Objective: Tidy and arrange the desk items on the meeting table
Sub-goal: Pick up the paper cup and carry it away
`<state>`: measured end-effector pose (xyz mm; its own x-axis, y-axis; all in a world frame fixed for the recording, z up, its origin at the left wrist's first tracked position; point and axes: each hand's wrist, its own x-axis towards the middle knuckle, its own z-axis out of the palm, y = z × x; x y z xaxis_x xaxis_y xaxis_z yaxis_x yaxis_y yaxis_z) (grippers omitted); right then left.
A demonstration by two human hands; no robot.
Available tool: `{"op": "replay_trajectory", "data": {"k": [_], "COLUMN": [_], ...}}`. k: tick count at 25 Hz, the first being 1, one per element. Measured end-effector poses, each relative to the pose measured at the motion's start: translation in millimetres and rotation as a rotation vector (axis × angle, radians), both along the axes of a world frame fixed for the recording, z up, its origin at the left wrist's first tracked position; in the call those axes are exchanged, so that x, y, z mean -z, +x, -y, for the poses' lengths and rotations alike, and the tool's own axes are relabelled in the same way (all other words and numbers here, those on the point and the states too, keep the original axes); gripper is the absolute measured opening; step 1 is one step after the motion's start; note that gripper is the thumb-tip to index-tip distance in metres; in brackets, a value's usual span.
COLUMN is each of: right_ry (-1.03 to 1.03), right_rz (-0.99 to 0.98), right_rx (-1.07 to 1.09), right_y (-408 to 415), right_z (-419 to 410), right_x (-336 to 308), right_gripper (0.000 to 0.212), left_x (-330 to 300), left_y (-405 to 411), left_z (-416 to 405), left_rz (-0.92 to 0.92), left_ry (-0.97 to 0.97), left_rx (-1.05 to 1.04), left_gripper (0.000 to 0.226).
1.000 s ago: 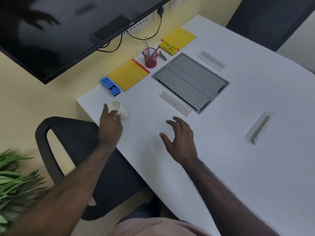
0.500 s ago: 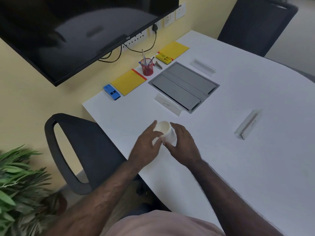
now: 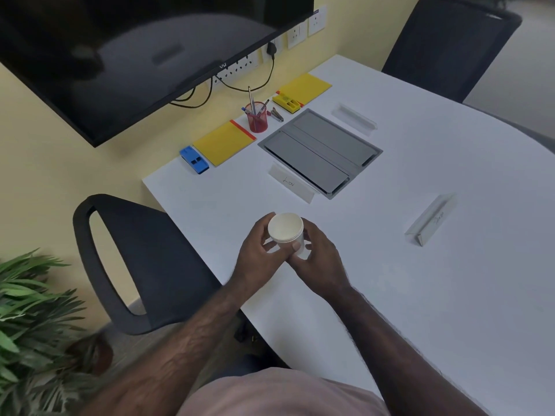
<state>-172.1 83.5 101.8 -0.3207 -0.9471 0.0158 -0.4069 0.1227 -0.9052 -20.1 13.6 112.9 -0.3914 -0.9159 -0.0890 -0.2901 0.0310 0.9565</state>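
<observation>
Holding a white paper cup (image 3: 285,228) — possibly a nested stack, judging by the rings at its rim — the left hand (image 3: 258,253) and right hand (image 3: 318,259) both curl their fingers round it, each grip closed on its sides, above the near edge of the white counter (image 3: 450,295). Farther off sit name cards, yellow pads and a red pen holder (image 3: 257,120). This looks like the carrying step; next it needs an upright, steady set-down.

Looked down and forward from head height, close over the white table (image 3: 420,295), toward the wall-mounted screen (image 3: 135,55).
</observation>
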Motion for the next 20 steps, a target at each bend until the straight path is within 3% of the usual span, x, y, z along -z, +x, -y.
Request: {"op": "replay_trajectory", "data": {"k": [3,8,13,20], "right_ry": [-0.029,-0.085,-0.04,-0.02], "right_rz": [0.06,0.165,0.109,0.269], "right_rx": [-0.073,-0.14,-0.017,0.088], "right_y": [-5,-20,-10,-3], "right_z": [3,10,33,55], "right_x": [0,3,-5,3], "right_gripper": [0.069,0.07,0.085,0.064], "left_x": [4,7,19,14], "left_y": [0,4,8,14], "left_z": [6,26,47,75], "left_rz": [-0.057,0.12,0.41,0.431], "left_ry": [-0.022,-0.178,-0.644,-0.687], "left_rx": [-0.011,-0.017,0.089,0.17], "left_gripper": [0.064,0.082,0.085,0.08]}}
